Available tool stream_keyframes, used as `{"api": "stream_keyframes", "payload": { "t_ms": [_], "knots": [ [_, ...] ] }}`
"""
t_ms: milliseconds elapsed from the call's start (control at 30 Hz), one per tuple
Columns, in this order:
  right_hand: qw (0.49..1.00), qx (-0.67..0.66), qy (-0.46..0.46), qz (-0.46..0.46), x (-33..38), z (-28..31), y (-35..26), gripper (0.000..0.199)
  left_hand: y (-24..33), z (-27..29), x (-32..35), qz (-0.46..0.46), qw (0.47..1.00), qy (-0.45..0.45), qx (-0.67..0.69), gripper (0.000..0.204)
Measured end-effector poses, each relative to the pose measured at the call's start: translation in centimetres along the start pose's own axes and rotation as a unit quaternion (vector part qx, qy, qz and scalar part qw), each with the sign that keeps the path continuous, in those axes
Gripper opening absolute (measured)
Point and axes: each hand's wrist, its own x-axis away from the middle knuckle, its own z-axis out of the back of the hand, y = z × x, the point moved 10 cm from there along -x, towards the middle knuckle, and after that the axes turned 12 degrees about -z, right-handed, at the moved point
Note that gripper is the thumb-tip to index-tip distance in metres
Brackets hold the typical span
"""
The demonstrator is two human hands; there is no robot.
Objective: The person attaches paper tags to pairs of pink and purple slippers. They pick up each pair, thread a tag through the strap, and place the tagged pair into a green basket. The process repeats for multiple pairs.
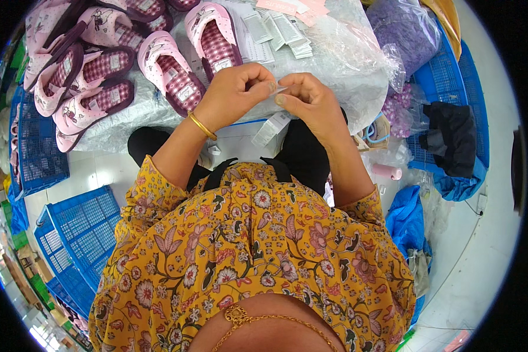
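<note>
My left hand (236,91) and my right hand (308,98) meet in front of me over a plastic-covered surface (340,64). Between their fingertips they pinch a small thin clear piece (280,90), too small to identify. A white paper tag (270,129) hangs just below my right hand. A gold bangle (202,125) sits on my left wrist. Pink slippers with maroon checked insoles (170,67) lie just beyond my left hand. More white tags (281,29) are spread beyond both hands.
Several more pink slippers (82,64) are piled at the upper left. Blue plastic crates stand at the left (79,229) and at the right (446,76). A bag of purple items (402,29), a dark cloth (452,135) and a pink spool (387,171) lie to the right.
</note>
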Motion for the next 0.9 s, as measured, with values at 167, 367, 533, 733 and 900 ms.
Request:
{"api": "stream_keyframes", "payload": {
  "t_ms": [167,367,533,733,900],
  "knots": [
    [0.995,-0.006,0.076,0.064,0.4,2.1,-1.2,0.026,1.8,2.0,1.2,-0.032,0.998,0.052,-0.002,0.01],
    [0.997,-0.063,-0.041,-0.019,0.9,-3.1,-1.1,0.017,3.4,2.1,2.3,-0.07,0.995,0.075,-0.017,0.007],
    [0.994,-0.071,-0.084,-0.012,0.5,-4.6,-0.5,0.012,3.3,3.6,3.8,-0.086,0.992,0.09,-0.029,0.01],
    [0.983,-0.102,-0.107,0.109,-0.3,-6.0,-5.5,0.013,4.9,11.5,2.4,-0.247,0.882,0.17,-0.364,0.017],
    [0.978,-0.172,-0.097,0.067,-7.1,-9.3,-5.9,0.015,3.1,11.5,-1.5,-0.269,0.806,0.054,-0.525,0.012]
  ]
}}
